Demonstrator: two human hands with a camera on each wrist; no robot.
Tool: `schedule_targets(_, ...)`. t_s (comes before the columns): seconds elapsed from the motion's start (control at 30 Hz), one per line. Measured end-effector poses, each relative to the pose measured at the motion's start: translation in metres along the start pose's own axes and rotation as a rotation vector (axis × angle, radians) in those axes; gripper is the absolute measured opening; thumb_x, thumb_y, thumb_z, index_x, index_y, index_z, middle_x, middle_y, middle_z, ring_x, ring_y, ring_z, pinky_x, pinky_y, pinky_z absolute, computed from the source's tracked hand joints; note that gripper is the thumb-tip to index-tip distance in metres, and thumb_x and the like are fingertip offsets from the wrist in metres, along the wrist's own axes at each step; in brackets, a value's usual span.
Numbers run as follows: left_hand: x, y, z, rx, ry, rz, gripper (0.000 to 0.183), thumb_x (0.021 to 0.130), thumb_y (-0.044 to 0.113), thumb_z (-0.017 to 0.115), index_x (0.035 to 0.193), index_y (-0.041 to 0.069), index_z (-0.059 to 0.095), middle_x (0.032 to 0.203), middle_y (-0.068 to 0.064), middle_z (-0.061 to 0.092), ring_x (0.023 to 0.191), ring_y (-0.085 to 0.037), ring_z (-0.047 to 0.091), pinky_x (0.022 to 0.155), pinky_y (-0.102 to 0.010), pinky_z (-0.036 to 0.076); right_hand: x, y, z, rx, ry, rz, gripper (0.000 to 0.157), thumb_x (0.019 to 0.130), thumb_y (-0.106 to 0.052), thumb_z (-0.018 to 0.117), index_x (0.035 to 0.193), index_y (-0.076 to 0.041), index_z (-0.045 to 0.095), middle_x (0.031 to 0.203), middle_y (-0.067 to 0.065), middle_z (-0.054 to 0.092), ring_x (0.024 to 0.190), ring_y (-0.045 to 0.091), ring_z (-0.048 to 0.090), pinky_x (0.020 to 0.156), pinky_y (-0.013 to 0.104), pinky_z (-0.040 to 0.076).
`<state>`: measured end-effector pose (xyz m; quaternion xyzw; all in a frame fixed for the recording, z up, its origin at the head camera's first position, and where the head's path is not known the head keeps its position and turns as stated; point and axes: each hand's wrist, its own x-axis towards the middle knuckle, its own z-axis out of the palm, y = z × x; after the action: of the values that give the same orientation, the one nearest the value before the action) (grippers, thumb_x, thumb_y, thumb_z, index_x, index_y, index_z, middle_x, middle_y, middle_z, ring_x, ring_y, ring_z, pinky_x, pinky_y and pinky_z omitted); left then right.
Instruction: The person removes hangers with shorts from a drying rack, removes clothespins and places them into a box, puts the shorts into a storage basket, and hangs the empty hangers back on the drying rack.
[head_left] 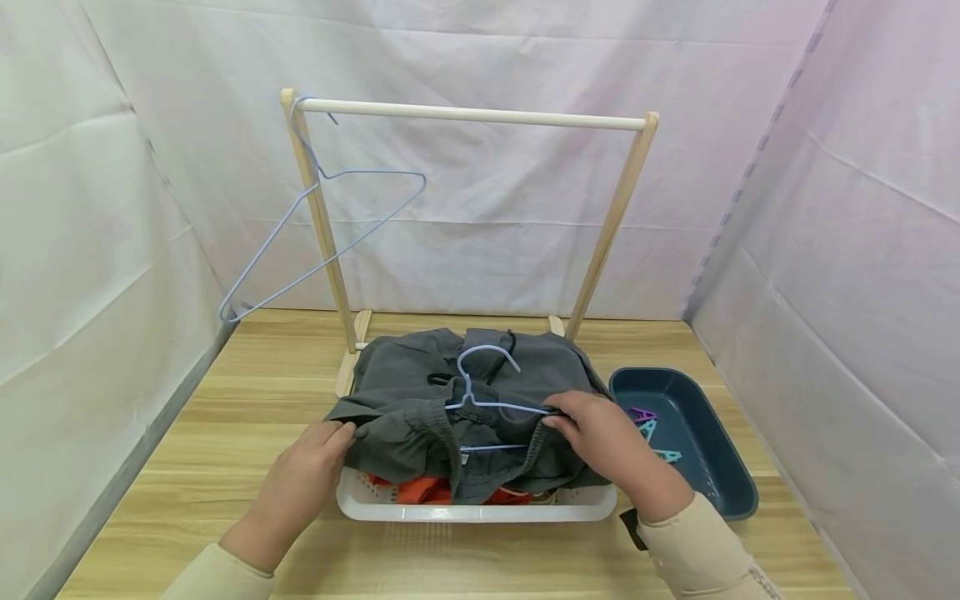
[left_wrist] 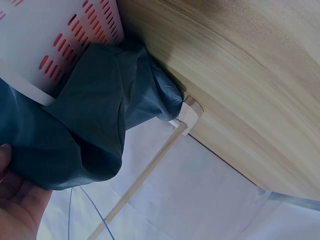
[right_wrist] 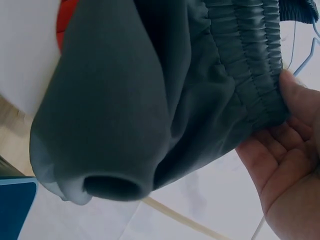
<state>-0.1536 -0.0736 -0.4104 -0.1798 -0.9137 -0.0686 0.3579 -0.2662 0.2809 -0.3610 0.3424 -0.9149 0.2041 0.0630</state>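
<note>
A dark grey garment [head_left: 408,433] with a gathered elastic band [right_wrist: 245,55] lies bunched over a white basket [head_left: 480,512]. My left hand [head_left: 311,462] pinches its left edge between thumb and fingers. On the other side, my right hand [head_left: 600,433] grips the elastic band, thumb on top and fingers beneath. A light blue wire hanger [head_left: 468,388] sits at the garment's opening, its hook standing up and part of its frame hidden by the cloth. Black cord shows near the hook. Orange cloth [head_left: 426,490] peeks out of the basket below.
Behind the basket stands a wooden rack with a white rail [head_left: 465,112]. Another blue hanger [head_left: 378,172] hangs at the rail's left end. To the right, a dark blue tub [head_left: 701,437] holds purple and teal clips [head_left: 667,456]. White fabric walls surround the wooden table [head_left: 202,467].
</note>
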Motion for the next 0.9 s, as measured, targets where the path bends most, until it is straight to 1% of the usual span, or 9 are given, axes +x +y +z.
schedule_targets(0.1,0.001,0.001,0.000,0.004,-0.002,-0.002,0.011,0.091,0.000,0.060,0.099,-0.006,0.062,0.085,-0.015,0.061,0.078,-0.031,0.063,0.062,-0.039,0.057,0.000,-0.002,0.001,-0.026,0.001,-0.015,0.014,0.090,-0.013,0.067,0.104,-0.010,0.068,0.100,0.003,0.069,0.095,0.021,0.066,0.084,0.042,0.055)
schedule_targets(0.23,0.002,0.002,0.001,0.007,0.007,-0.016,0.058,0.106,0.029,0.018,0.098,-0.007,0.063,0.083,-0.014,0.061,0.076,-0.030,0.063,0.060,-0.039,0.057,0.001,-0.004,0.003,-0.064,0.017,-0.040,0.012,0.090,-0.010,0.067,0.102,-0.009,0.068,0.098,0.004,0.070,0.093,0.021,0.067,0.083,0.041,0.055)
schedule_targets(0.3,0.003,0.004,0.001,0.007,0.001,-0.031,0.059,0.106,0.030,0.019,0.098,-0.008,0.063,0.083,-0.015,0.061,0.077,-0.031,0.063,0.061,-0.040,0.057,0.001,-0.005,0.004,-0.075,0.032,-0.043,0.010,0.089,-0.009,0.068,0.100,-0.009,0.068,0.096,0.004,0.070,0.091,0.021,0.067,0.082,0.041,0.055)
schedule_targets(0.43,0.006,0.008,-0.003,0.001,-0.042,-0.083,0.020,0.093,0.007,0.055,0.102,-0.009,0.063,0.090,-0.018,0.063,0.083,-0.034,0.064,0.067,-0.043,0.057,0.001,-0.007,0.006,-0.087,0.052,-0.035,0.009,0.089,-0.008,0.068,0.098,-0.008,0.069,0.094,0.004,0.070,0.088,0.020,0.067,0.080,0.041,0.056)
schedule_targets(0.53,0.010,0.013,-0.008,-0.012,-0.057,-0.123,0.038,0.070,-0.009,0.066,0.107,-0.009,0.063,0.097,-0.019,0.064,0.090,-0.036,0.064,0.072,-0.045,0.057,0.002,-0.008,0.007,-0.092,0.046,-0.019,0.009,0.089,-0.008,0.068,0.098,-0.007,0.069,0.093,0.005,0.070,0.087,0.021,0.067,0.080,0.041,0.056)
schedule_targets(0.57,0.012,0.015,-0.010,-0.019,-0.053,-0.128,0.039,0.069,-0.009,0.066,0.108,-0.009,0.062,0.099,-0.020,0.064,0.092,-0.036,0.064,0.073,-0.045,0.057,0.001,-0.009,0.007,-0.091,0.041,-0.013,0.010,0.089,-0.008,0.068,0.098,-0.007,0.069,0.093,0.005,0.070,0.087,0.021,0.067,0.081,0.041,0.056)
schedule_targets(0.67,0.023,0.021,-0.013,-0.045,-0.011,-0.110,0.035,0.075,-0.004,0.064,0.109,-0.008,0.063,0.101,-0.020,0.064,0.094,-0.036,0.064,0.076,-0.045,0.057,0.002,-0.010,0.007,-0.092,0.029,0.005,0.011,0.089,-0.009,0.068,0.100,-0.007,0.069,0.094,0.005,0.070,0.088,0.021,0.067,0.082,0.042,0.055)
schedule_targets(0.77,0.037,0.028,-0.016,-0.063,0.024,-0.050,0.027,0.093,0.012,0.056,0.108,-0.008,0.064,0.101,-0.019,0.065,0.093,-0.034,0.064,0.076,-0.045,0.056,0.001,-0.010,0.007,-0.095,0.027,0.012,0.011,0.090,-0.010,0.067,0.100,-0.007,0.068,0.096,0.005,0.070,0.090,0.021,0.066,0.083,0.042,0.055)
schedule_targets(0.9,0.052,0.037,-0.015,-0.071,0.013,0.018,0.057,0.105,0.039,0.031,0.107,-0.007,0.065,0.100,-0.017,0.065,0.092,-0.031,0.064,0.075,-0.041,0.057,-0.001,-0.010,0.007,-0.094,0.032,0.011,0.011,0.090,-0.010,0.067,0.100,-0.008,0.068,0.096,0.005,0.069,0.090,0.020,0.066,0.082,0.041,0.055)
